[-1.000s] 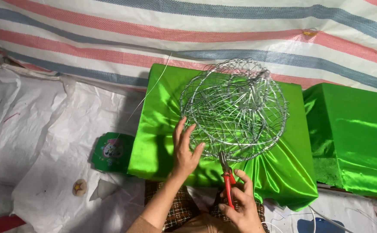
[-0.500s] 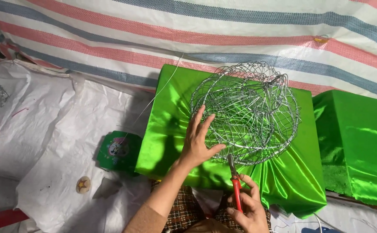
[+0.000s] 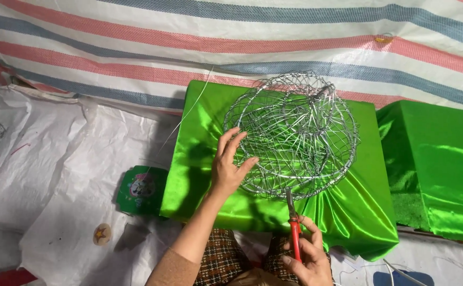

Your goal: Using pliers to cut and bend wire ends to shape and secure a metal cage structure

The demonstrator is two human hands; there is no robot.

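A round wire basket (image 3: pixel 295 135), woven from silvery wire into an open mesh dome, is set on a bench (image 3: pixel 205 159) draped in shiny green satin cloth, toward the middle and far side of the bench top. The left hand (image 3: pixel 228 164) is laid against the near left side of the basket, its fingers spread apart and pressed on the mesh, with nothing clamped in it. The right hand (image 3: pixel 308 259) is closed around the red handles of a pair of pliers (image 3: pixel 293 225), held upright at the near edge of the bench, the metal nose touching the lowest rim of the basket. A loose strand of thin wire (image 3: pixel 186 114) is seen running from the far left corner of the bench down across the white sheet (image 3: pixel 56 175) on the left. A small green tin (image 3: pixel 142 189) with a cartoon picture is placed just beside the near left corner of the bench. A second green-draped block (image 3: pixel 438 164) stands just beside the right edge of the bench. A striped tarpaulin (image 3: pixel 215 37) is spread behind both.
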